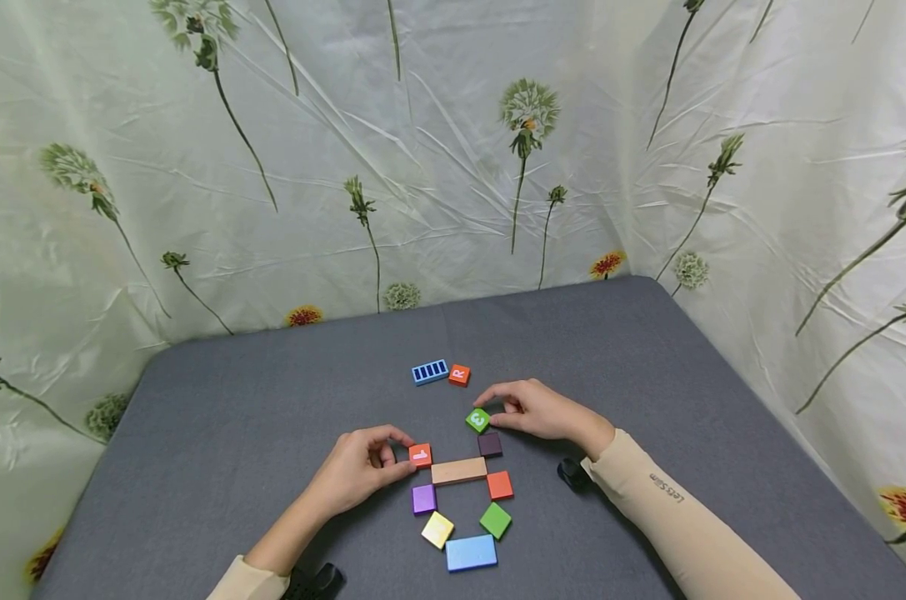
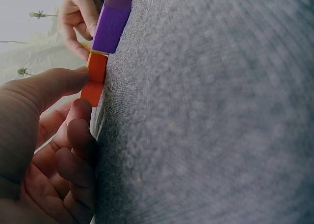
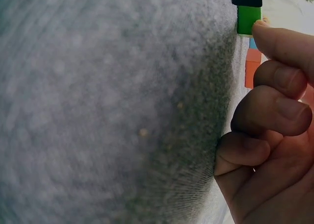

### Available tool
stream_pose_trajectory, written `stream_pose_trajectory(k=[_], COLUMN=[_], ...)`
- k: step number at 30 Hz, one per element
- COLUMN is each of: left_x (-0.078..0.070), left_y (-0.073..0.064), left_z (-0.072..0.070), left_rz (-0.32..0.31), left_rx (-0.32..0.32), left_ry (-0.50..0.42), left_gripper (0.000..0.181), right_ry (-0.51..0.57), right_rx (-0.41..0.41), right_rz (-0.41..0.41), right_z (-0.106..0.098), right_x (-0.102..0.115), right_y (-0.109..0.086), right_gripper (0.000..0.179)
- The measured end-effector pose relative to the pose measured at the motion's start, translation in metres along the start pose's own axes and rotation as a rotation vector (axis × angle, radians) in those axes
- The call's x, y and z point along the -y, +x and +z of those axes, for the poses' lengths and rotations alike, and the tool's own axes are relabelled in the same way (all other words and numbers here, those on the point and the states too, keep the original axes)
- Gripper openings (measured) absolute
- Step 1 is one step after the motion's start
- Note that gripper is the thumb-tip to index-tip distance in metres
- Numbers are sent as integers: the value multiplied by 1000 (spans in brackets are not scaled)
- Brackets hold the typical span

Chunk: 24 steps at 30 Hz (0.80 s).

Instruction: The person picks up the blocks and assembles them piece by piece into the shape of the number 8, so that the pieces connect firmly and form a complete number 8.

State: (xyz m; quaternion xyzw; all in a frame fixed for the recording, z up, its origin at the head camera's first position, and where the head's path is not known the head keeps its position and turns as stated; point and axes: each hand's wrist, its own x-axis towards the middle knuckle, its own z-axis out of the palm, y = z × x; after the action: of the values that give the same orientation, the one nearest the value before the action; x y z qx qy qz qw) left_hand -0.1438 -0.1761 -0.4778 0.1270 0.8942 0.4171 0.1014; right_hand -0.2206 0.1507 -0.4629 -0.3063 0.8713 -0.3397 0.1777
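Observation:
My left hand [image 1: 358, 471] pinches an orange block [image 1: 420, 456] marked with a white 1, thumb and forefinger at its edges. That block lies by the left end of a tan plank [image 1: 458, 472], above a purple block [image 1: 424, 499]. In the left wrist view the thumb touches the orange block [image 2: 97, 67] beside the purple one [image 2: 113, 23]. To the right, my right hand [image 1: 538, 410] holds a green block [image 1: 478, 420] marked 3 between thumb and forefinger. A dark block [image 1: 490, 444] sits just below it. The right wrist view shows the thumb against the green block [image 3: 249, 20].
Below the plank, an orange block [image 1: 500, 485], a green block [image 1: 495, 520], a blue block [image 1: 471, 553] and a yellow block [image 1: 437, 530] form a ring with the purple one. Farther back lie a blue barred block [image 1: 430, 372] and an orange R block [image 1: 459, 375]. Flowered cloth hangs behind.

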Motion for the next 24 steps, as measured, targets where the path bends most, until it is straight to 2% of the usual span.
stream_pose_trajectory(k=[24], left_x=[-1], left_y=[0], left_z=[0], left_rz=[12], left_rx=[-4], left_ry=[-8], left_gripper=[22], right_ry=[19], right_rx=[8], right_rz=[-32], right_z=[1], right_x=[1], right_y=[0], right_gripper=[30])
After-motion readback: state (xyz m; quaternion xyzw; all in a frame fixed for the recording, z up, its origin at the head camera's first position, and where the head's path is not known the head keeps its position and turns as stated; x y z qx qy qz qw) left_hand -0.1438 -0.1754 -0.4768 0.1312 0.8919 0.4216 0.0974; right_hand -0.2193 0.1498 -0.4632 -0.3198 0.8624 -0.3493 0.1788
